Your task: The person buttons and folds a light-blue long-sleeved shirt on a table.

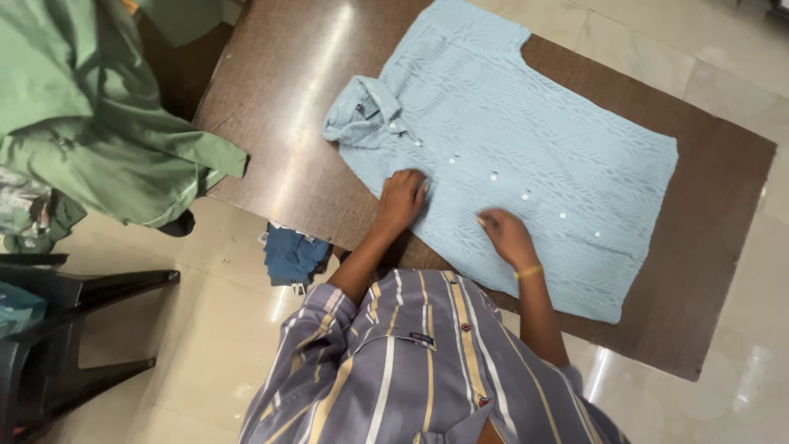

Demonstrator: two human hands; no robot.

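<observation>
A shirt [509,156] lies flat on the tabletop [279,123], collar to the left. Both hands rest on its near edge, left hand [401,200] beside right hand [507,237]. A garment heap [90,115] lies left of the tabletop.

Dark brown glossy table [279,107]: light blue buttoned shirt [526,140] spread flat; green garment [123,156] overhanging left edge.

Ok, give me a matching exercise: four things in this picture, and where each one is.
1. light blue shirt
2. green garment
3. dark blue cloth
4. black chair

A. on the floor by the table edge
B. spread flat on the brown table, under both hands
C. heaped at the upper left
D. standing at the lower left

Pairs: 1-B, 2-C, 3-A, 4-D
</observation>
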